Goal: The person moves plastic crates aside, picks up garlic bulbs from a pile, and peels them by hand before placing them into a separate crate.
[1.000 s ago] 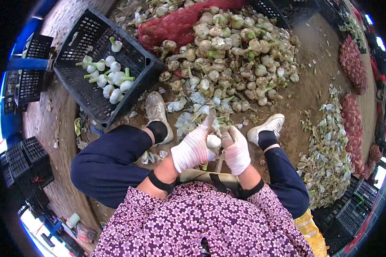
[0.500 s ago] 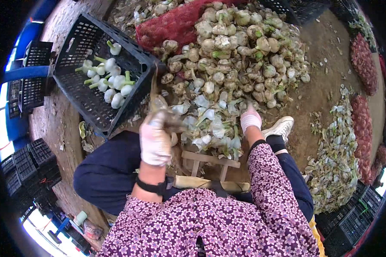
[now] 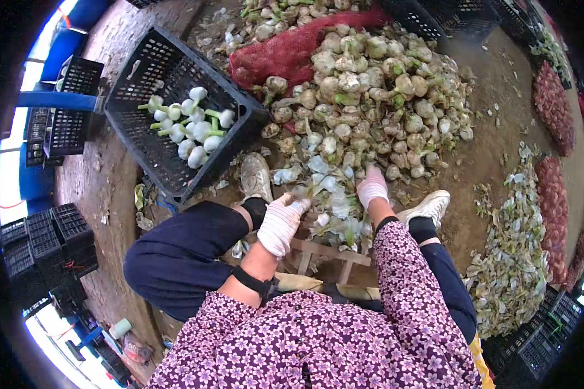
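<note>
My left hand [image 3: 280, 223], in a striped white glove, hangs low over my left knee with its fingertips at a heap of pale onion peels [image 3: 328, 185]; I see nothing in it. My right hand [image 3: 372, 187], also gloved, reaches forward palm down onto the near edge of a big pile of unpeeled onions [image 3: 370, 84]. Its fingers are hidden, so its grip is unclear. A black plastic crate [image 3: 240, 97] stands tilted at the front left and holds several peeled white onions [image 3: 194, 126].
A red mesh sack [image 3: 292, 48] lies behind the pile. My shoes [image 3: 256, 175] [image 3: 428, 204] flank the peels, above a wooden stool [image 3: 331, 249]. A long heap of peels [image 3: 512, 259] and filled red sacks [image 3: 551, 188] lie right. Empty crates [image 3: 45, 240] are stacked left.
Both hands were together on a white onion. The left hand then swung up toward the crate and has come back down to the peels. The right hand reached out to the pile.
</note>
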